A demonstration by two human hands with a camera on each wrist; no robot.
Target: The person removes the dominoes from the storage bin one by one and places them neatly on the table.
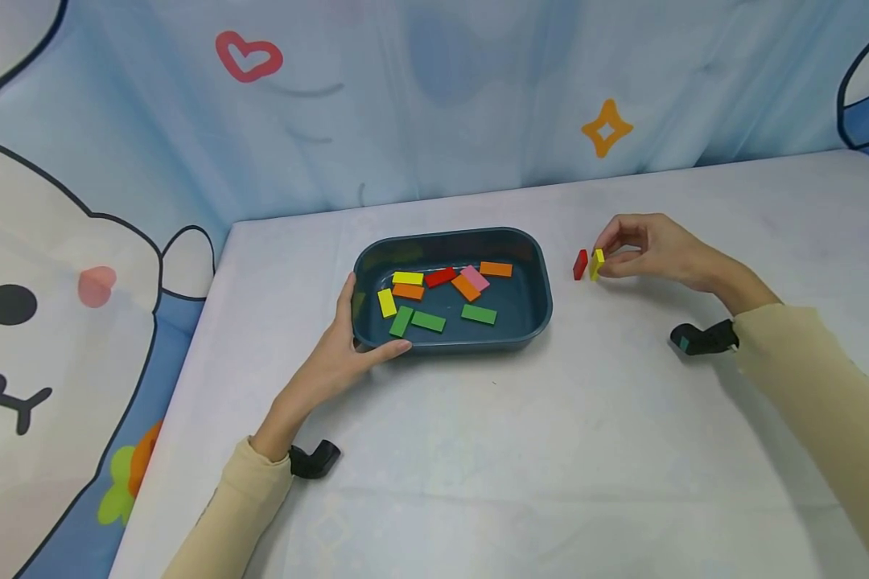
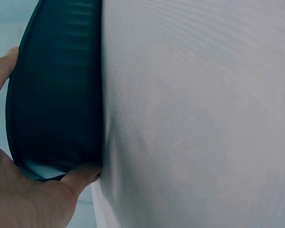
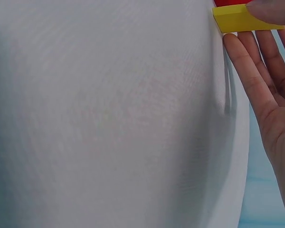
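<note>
One dark teal tray [image 1: 543, 277] sits on the desk [image 1: 478, 450]. Inside it lie ten flat blocks: three green, three orange, two yellow, one red, one pink. Outside it stand two more blocks, one red block [image 1: 580, 264] and one yellow block [image 1: 597, 264].

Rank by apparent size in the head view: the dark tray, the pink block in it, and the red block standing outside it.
1. Dark tray, by far the largest.
2. Pink block.
3. Red block, though it stands on edge, so the two blocks may match.
</note>
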